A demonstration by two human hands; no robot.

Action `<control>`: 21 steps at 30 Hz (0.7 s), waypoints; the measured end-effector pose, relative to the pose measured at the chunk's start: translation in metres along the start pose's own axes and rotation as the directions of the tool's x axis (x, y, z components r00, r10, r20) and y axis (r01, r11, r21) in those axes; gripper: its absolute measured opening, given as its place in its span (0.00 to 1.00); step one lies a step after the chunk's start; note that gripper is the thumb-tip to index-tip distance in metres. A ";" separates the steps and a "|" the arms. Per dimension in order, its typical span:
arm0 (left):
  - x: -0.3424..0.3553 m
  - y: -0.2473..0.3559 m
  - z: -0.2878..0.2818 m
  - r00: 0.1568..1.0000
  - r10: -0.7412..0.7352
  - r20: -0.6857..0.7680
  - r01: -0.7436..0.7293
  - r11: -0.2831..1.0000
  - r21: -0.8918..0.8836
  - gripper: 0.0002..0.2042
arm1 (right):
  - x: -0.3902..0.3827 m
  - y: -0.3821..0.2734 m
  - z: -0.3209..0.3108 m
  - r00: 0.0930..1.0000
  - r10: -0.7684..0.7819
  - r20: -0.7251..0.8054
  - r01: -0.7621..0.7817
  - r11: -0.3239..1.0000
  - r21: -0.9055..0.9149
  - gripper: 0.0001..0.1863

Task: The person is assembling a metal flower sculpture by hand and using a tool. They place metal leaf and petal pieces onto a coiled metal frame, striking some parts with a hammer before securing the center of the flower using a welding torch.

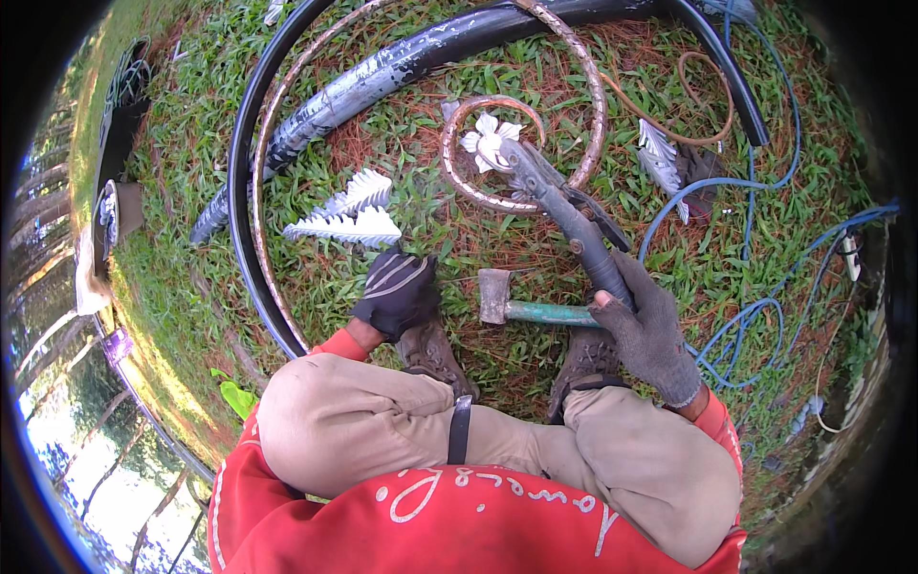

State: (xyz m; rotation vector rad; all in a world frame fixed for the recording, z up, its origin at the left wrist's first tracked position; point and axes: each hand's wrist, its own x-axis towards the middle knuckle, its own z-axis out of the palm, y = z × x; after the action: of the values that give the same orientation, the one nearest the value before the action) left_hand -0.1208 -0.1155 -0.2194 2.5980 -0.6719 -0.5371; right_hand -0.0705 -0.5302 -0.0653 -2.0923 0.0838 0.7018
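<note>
My right hand [647, 330], in a grey knit glove, is wrapped round the handle of a long grey clamp-like tool [574, 228] with a side lever; it looks like a welding electrode holder. The tool's head reaches a silver metal flower [491, 142] by the curled end of a rusty metal scroll [447, 158]. Whether its jaws grip the flower cannot be told. My left hand [400, 290], in a dark striped glove, is closed beside my left boot, its fingers partly hidden. A hammer [545, 313] with a green handle lies between my boots, close to my right hand.
Silver metal leaves [349, 226] lie left of the scroll, and another leaf [660, 163] at right. A thick black pipe [382, 81] and a curved black tube [247, 163] arc round the work. Blue cables [755, 306] loop over the grass at right, near a brown hose [729, 105].
</note>
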 end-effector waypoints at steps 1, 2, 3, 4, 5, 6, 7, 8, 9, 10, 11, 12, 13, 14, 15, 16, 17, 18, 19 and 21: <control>0.006 0.003 0.001 0.999 -0.009 0.051 0.005 0.997 0.072 0.25 | 0.000 -0.001 0.000 1.000 0.002 0.001 -0.002 1.000 -0.001 0.32; 0.015 0.004 0.005 0.999 -0.010 0.049 0.006 0.997 0.074 0.25 | 0.001 -0.003 -0.001 1.000 0.003 0.004 -0.003 1.000 -0.003 0.32; 0.021 0.004 0.007 0.998 -0.017 0.055 0.011 0.995 0.103 0.25 | 0.001 -0.005 -0.001 1.000 0.005 0.007 -0.005 1.000 -0.006 0.31; 0.026 0.006 0.008 0.997 -0.022 0.071 0.012 0.990 0.139 0.25 | 0.000 -0.005 -0.001 1.000 0.002 0.007 -0.002 1.000 -0.006 0.31; 0.029 0.005 0.012 0.996 -0.023 0.085 0.007 0.985 0.172 0.25 | 0.000 -0.004 -0.001 1.000 -0.017 -0.009 0.017 1.000 0.004 0.31; 0.032 0.004 0.016 0.995 -0.019 0.100 -0.001 0.980 0.201 0.26 | 0.000 -0.004 -0.001 0.999 -0.036 -0.026 0.037 0.999 0.014 0.31; 0.032 0.004 0.019 0.993 -0.020 0.117 -0.007 0.974 0.228 0.26 | -0.001 0.001 -0.001 0.999 -0.038 -0.031 0.039 0.999 0.013 0.31; 0.030 0.001 0.021 0.991 -0.024 0.135 -0.011 0.966 0.258 0.26 | 0.001 0.004 -0.001 0.998 -0.041 -0.047 0.044 0.997 0.066 0.31; 0.027 -0.002 0.023 0.988 -0.031 0.154 -0.015 0.958 0.286 0.26 | 0.002 0.006 -0.003 0.997 -0.046 -0.058 0.051 0.994 0.094 0.31; 0.022 -0.006 0.023 0.984 -0.033 0.177 -0.024 0.950 0.310 0.26 | 0.002 0.006 -0.004 0.996 -0.049 -0.068 0.057 0.991 0.122 0.31; 0.017 -0.009 0.023 0.981 -0.034 0.190 -0.030 0.945 0.326 0.26 | 0.006 -0.004 -0.010 0.996 -0.015 -0.082 0.029 0.985 0.169 0.32; 0.009 -0.012 0.020 0.984 -0.025 0.176 -0.034 0.945 0.327 0.26 | 0.007 -0.010 -0.014 0.995 0.020 -0.097 0.001 0.976 0.219 0.32; 0.001 -0.014 0.017 0.988 -0.008 0.152 -0.041 0.947 0.320 0.26 | 0.009 -0.012 -0.016 0.995 0.014 -0.103 0.009 0.975 0.222 0.32; -0.009 -0.016 0.011 0.995 0.023 0.096 -0.049 0.959 0.279 0.26 | 0.012 -0.012 -0.017 0.996 0.041 -0.078 -0.019 0.964 0.264 0.32; -0.019 -0.017 0.005 0.998 0.055 0.039 -0.063 0.969 0.238 0.25 | 0.014 -0.013 -0.023 0.996 0.061 -0.058 -0.041 0.953 0.300 0.32; -0.022 -0.016 -0.002 0.990 0.117 -0.082 -0.105 0.984 0.146 0.25 | 0.010 -0.011 -0.026 0.994 0.059 -0.088 -0.031 0.957 0.289 0.32; -0.026 -0.016 -0.011 0.999 0.027 -0.024 -0.025 0.996 0.087 0.22 | 0.006 -0.009 -0.028 0.994 0.084 -0.065 -0.060 0.951 0.304 0.32; -0.030 -0.016 -0.021 0.997 -0.065 0.035 0.064 0.997 0.043 0.18 | 0.006 -0.007 -0.030 0.994 0.091 -0.054 -0.069 0.945 0.318 0.32; -0.032 -0.019 -0.030 0.993 -0.100 0.059 0.099 0.995 0.022 0.17 | 0.004 -0.003 -0.029 0.995 0.065 -0.073 -0.039 0.949 0.314 0.31; -0.041 -0.025 -0.063 0.992 -0.101 0.079 0.099 0.995 0.028 0.16 | 0.001 -0.003 -0.030 0.996 -0.012 -0.091 0.039 0.954 0.296 0.30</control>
State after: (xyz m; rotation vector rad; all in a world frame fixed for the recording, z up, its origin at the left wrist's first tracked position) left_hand -0.1164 -0.0562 -0.1674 2.6552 -0.5784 -0.6712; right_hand -0.0547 -0.5516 -0.0503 -1.8304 0.1997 0.5438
